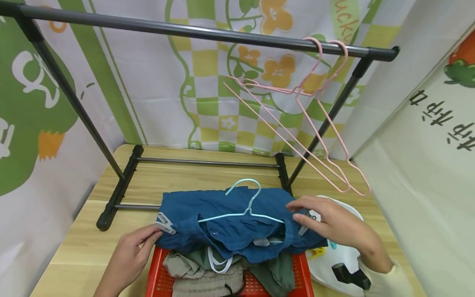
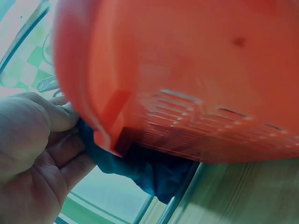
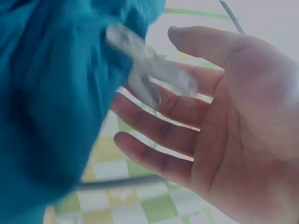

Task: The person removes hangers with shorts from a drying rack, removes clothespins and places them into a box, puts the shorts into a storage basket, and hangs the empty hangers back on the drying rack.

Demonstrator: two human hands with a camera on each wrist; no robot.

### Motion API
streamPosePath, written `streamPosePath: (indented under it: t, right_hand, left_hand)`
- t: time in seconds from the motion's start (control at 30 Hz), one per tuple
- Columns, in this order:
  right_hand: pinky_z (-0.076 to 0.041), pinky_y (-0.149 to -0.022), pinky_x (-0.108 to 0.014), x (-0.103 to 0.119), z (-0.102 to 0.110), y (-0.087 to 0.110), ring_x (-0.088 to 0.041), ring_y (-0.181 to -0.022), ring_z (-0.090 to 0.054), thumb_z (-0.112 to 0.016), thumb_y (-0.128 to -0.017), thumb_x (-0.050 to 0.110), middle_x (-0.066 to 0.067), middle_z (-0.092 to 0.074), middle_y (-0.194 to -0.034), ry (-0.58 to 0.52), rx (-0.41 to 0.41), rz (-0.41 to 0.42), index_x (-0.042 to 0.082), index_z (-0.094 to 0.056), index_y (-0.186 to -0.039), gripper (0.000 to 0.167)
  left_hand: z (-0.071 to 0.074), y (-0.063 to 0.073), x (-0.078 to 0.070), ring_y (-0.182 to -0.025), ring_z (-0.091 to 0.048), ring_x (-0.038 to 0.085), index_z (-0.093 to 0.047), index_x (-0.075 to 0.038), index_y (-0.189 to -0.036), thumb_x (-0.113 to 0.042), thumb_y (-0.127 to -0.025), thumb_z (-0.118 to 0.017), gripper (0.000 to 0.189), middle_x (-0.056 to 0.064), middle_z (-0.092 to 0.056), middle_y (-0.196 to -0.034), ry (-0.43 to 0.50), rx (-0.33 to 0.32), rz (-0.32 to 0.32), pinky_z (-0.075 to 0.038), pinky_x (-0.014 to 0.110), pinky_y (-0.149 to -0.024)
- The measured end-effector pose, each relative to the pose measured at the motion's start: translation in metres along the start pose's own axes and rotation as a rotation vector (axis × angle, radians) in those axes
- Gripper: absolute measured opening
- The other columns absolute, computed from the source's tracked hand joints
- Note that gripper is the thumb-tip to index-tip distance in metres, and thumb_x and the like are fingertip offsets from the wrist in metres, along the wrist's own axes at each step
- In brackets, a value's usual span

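A blue garment [image 1: 230, 243] with a gathered waist lies across the basket's top, a light-blue hanger [image 1: 249, 212] inside its waist opening. One grey clothespin [image 1: 165, 224] clips its left side; another clothespin [image 3: 152, 63] clips the right side. My left hand [image 1: 130, 251] pinches the garment's left edge beside the first clothespin; in the left wrist view the basket partly hides the fingertips. Around the right clothespin, my right hand [image 1: 330, 218] has its thumb and fingers spread apart. The right wrist view shows the thumb away from the clip.
Below the garment stands a red basket [image 1: 307, 276] with green and beige clothes. A black rack [image 1: 185, 29] rises behind, two pink hangers [image 1: 297, 88] on its bar at the right. Under my right arm is a white tray [image 1: 334, 264] with a yellow clip [image 1: 316, 252].
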State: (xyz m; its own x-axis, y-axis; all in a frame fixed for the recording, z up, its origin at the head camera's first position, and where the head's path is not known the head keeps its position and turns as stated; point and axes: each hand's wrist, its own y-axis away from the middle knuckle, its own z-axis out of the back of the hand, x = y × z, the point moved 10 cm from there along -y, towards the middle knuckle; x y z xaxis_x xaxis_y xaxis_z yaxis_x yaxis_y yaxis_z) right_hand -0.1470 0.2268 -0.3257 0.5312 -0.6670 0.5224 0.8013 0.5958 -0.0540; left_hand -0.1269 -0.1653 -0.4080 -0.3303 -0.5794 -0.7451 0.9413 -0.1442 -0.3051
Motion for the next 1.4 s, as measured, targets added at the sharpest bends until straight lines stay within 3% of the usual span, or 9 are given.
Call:
streamPosePath:
  t: [0.17,0.3,0.67,0.93,1.13,1.27,1.4]
  right_hand:
    - [-0.056,-0.087,-0.033,-0.006,0.010,0.021,-0.010,-0.104,-0.064,-0.070,-0.100,0.016,0.009,-0.068,-0.119,-0.001,-0.075,-0.026,0.013,-0.070,-0.129,0.029]
    - [-0.056,-0.085,-0.024,-0.011,0.012,0.033,-0.009,-0.100,-0.066,-0.075,-0.096,0.011,0.006,-0.070,-0.116,-0.021,-0.120,-0.008,0.010,-0.071,-0.128,0.033]
    - [-0.059,-0.074,-0.025,-0.022,0.013,0.039,-0.009,-0.102,-0.066,-0.069,-0.098,0.003,-0.001,-0.072,-0.120,-0.082,-0.176,-0.052,0.006,-0.071,-0.130,0.032]
    - [-0.057,-0.078,-0.021,-0.023,0.013,0.046,-0.012,-0.096,-0.066,-0.076,-0.089,-0.006,0.003,-0.071,-0.111,-0.162,-0.215,-0.018,0.008,-0.071,-0.120,0.034]
    - [-0.054,-0.079,-0.018,-0.018,0.015,0.049,-0.013,-0.092,-0.065,-0.081,-0.081,-0.010,0.003,-0.072,-0.106,-0.134,-0.252,0.061,0.017,-0.071,-0.112,0.043]
    - [-0.053,-0.078,-0.017,-0.016,0.017,0.049,-0.011,-0.089,-0.066,-0.082,-0.077,-0.013,0.004,-0.073,-0.102,-0.112,-0.281,0.105,0.020,-0.071,-0.105,0.045]
    - [-0.052,-0.082,-0.014,-0.018,0.017,0.049,-0.010,-0.092,-0.068,-0.083,-0.075,-0.013,0.006,-0.074,-0.100,-0.083,-0.304,0.087,0.025,-0.072,-0.098,0.046]
  left_hand:
    - [-0.002,0.003,0.003,-0.097,-0.072,0.017,-0.079,-0.008,-0.107,0.010,-0.091,-0.072,0.026,-0.001,-0.076,-0.106,-0.014,-0.007,0.008,-0.061,0.034,-0.081]
    - [-0.005,0.004,0.003,-0.098,-0.072,0.017,-0.080,-0.009,-0.108,0.011,-0.090,-0.072,0.028,-0.002,-0.076,-0.107,-0.015,-0.003,-0.005,-0.061,0.037,-0.082]
    - [-0.008,0.006,0.004,-0.100,-0.071,0.016,-0.080,-0.010,-0.107,0.011,-0.090,-0.072,0.029,-0.003,-0.076,-0.108,-0.008,-0.008,-0.002,-0.051,0.013,-0.087]
    - [-0.010,0.005,0.004,-0.101,-0.071,0.017,-0.080,-0.010,-0.107,0.010,-0.090,-0.072,0.027,-0.002,-0.076,-0.108,-0.024,0.010,0.022,-0.060,0.035,-0.085]
    - [-0.009,0.004,0.002,-0.100,-0.071,0.018,-0.080,-0.007,-0.106,0.012,-0.089,-0.072,0.027,-0.001,-0.076,-0.108,-0.035,-0.002,0.010,-0.059,0.031,-0.085]
    - [-0.010,0.004,0.003,-0.100,-0.071,0.018,-0.080,-0.008,-0.106,0.011,-0.089,-0.072,0.027,-0.001,-0.076,-0.108,-0.027,0.000,0.015,-0.060,0.037,-0.084]
    - [-0.010,0.003,0.004,-0.099,-0.072,0.018,-0.080,-0.008,-0.107,0.011,-0.089,-0.072,0.027,-0.001,-0.076,-0.108,-0.022,0.003,0.027,-0.060,0.043,-0.084]
